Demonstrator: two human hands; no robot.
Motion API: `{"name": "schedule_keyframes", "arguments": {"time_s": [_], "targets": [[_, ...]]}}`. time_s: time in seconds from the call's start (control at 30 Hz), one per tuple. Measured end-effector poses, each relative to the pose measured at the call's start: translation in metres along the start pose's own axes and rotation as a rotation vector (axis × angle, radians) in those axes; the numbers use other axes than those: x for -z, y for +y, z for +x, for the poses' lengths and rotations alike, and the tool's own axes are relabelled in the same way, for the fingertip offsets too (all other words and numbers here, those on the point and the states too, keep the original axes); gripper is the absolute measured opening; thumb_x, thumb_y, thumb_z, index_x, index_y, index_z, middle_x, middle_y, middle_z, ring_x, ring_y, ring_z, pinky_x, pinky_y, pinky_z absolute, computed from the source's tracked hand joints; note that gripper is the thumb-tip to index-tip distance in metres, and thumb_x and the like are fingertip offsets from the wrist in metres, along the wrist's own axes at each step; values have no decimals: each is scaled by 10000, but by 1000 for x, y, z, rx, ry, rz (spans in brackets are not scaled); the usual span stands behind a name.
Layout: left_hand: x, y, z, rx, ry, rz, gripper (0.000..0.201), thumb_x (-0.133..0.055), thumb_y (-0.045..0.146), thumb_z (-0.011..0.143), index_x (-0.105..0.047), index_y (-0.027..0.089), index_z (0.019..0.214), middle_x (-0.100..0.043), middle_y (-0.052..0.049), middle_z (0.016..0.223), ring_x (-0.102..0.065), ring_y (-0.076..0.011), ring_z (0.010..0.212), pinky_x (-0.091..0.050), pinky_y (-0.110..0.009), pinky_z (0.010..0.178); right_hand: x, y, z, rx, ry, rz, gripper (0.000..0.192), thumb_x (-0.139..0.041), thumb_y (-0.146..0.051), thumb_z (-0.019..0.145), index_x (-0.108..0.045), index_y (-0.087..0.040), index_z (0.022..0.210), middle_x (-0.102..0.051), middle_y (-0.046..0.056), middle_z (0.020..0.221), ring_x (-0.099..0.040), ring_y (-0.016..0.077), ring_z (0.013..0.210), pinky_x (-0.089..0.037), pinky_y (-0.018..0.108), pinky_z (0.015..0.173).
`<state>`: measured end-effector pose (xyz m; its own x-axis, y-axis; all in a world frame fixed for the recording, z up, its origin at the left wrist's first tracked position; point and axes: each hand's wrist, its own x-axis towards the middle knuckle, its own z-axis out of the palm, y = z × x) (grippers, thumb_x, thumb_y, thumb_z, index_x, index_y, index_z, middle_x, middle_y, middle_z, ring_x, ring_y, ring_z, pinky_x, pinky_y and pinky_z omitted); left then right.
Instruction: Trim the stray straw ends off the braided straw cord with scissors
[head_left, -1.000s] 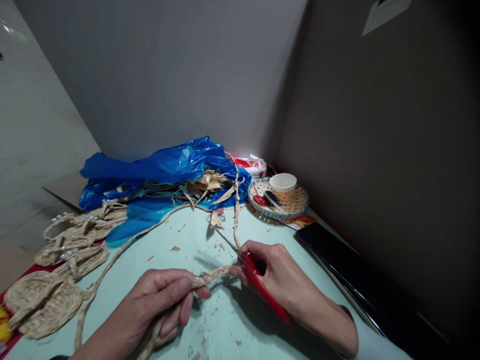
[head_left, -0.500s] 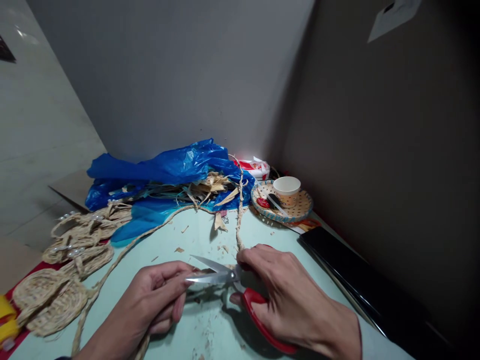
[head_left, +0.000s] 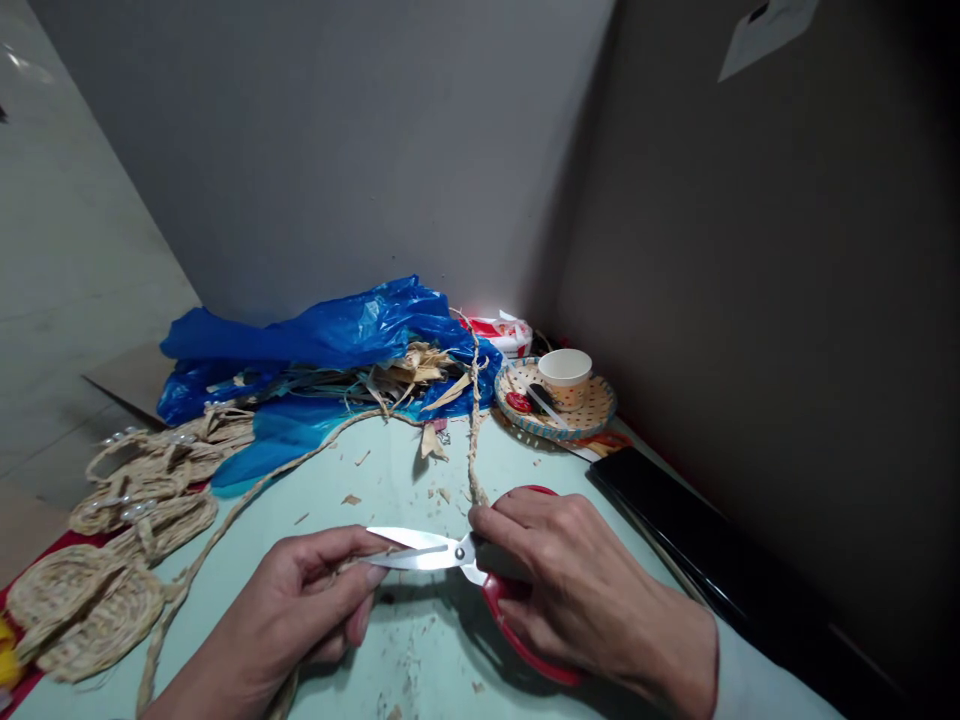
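Note:
In my right hand (head_left: pixel 592 590) are red-handled scissors (head_left: pixel 461 555), the fingers wrapped through the handles. The blades, only slightly apart, point left and reach the fingertips of my left hand (head_left: pixel 315 600). That hand is closed in a pinch on a straw cord (head_left: pixel 283 692), part of which shows below the palm. Another stretch of braided straw cord (head_left: pixel 474 430) runs from the back of the table to my right fingertips. A long loop of cord (head_left: pixel 247 510) curves along the left of the table. What lies between the blades is mostly hidden by my left fingers.
Behind lies a blue plastic bag (head_left: pixel 300 345) with dried straw (head_left: pixel 412 370). Woven straw slippers (head_left: pixel 90 610) are at left. A woven tray (head_left: pixel 600 410) holds a paper cup (head_left: pixel 566 375). A black flat object (head_left: pixel 675 530) runs along the right edge; straw scraps (head_left: pixel 351 499) dot the table.
The scissor blades have closed from wide open to nearly together at my left fingertips. Both hands keep almost the same place; the view has shifted slightly.

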<state>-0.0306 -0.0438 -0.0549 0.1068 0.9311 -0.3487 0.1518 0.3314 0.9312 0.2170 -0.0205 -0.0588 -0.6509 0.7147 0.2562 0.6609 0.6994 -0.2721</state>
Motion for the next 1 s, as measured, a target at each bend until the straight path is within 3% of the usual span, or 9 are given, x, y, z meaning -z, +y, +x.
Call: {"name": "schedule_keyframes", "arguments": {"time_s": [0.23, 0.57, 0.8, 0.87, 1.0], "targets": [[2, 2, -3, 27, -20, -130, 469, -853, 566, 640, -822, 180, 905, -463, 48, 486, -236, -98, 522, -120, -256, 510, 2, 1, -1, 56, 20, -79, 107, -530, -133, 775, -524, -216, 842, -597, -3, 770, -471, 149, 654, -239, 316, 572], [2, 5, -1, 17, -65, -90, 380, -810, 495, 720, -779, 147, 868, -375, 85, 465, -166, -83, 506, -90, -237, 480, 1, -1, 0, 5, -81, -25, 78, -540, -154, 762, -528, -216, 808, -609, -3, 738, -444, 137, 596, -241, 308, 562], [0, 6, -2, 25, 32, -127, 351, -850, 457, 660, -795, 146, 812, -470, 47, 466, -212, -81, 505, -113, -225, 489, 3, -3, 3, -58, -124, 64, 78, -580, -176, 752, -517, -214, 780, -642, 12, 739, -468, 133, 596, -244, 293, 568], [0, 5, -2, 29, 57, -121, 366, -859, 453, 648, -798, 140, 827, -473, 47, 464, -225, -80, 502, -120, -229, 496, 3, -4, 3, -64, -107, 81, 88, -601, -230, 813, -522, -212, 777, -647, 13, 736, -469, 130, 590, -241, 288, 565], [2, 2, 1, 5, 22, -127, 381, -861, 459, 667, -792, 123, 834, -468, 56, 455, -202, -73, 496, -100, -228, 484, 3, -5, 2, -83, -87, 142, 293, -615, -452, 914, -535, -212, 767, -648, 6, 691, -459, 121, 559, -240, 273, 547]]}}
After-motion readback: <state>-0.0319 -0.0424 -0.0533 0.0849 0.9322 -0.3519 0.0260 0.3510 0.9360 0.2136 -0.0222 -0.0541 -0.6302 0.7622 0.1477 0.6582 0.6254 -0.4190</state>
